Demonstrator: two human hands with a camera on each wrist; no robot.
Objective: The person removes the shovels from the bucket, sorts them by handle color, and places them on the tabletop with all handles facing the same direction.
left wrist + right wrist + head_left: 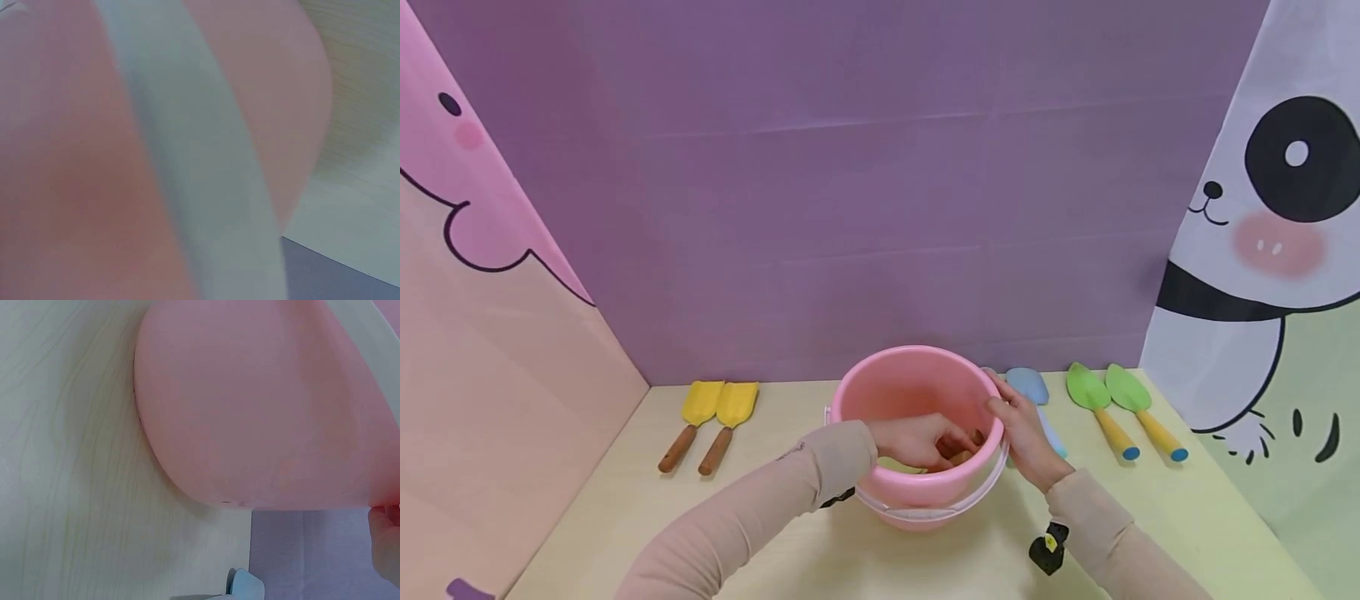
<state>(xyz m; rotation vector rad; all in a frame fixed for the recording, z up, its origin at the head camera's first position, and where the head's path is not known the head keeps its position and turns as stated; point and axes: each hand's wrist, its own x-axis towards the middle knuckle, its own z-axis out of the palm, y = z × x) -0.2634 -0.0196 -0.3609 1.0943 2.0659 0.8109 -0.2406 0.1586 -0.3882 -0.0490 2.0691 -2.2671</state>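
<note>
A pink bucket [917,492] with a white handle [925,514] stands on the table. My left hand [913,440] reaches over the rim into it, its fingers bent down beside brown pieces [958,457] that are partly hidden. Something yellow-green [898,465] shows low inside the bucket. The left wrist view has only the bucket's pink wall [281,112] and the white handle. My right hand [1030,437] grips the rim at the right side, thumb near the top edge. In the right wrist view a bit of that hand [386,540] touches the bucket.
Two yellow toy shovels [737,405] with brown handles lie at the left. Right of the bucket is a blue shovel [1027,386], partly behind my right hand. Two green trowels [1087,387] with yellow handles lie farther right. A purple wall [850,208] rises behind.
</note>
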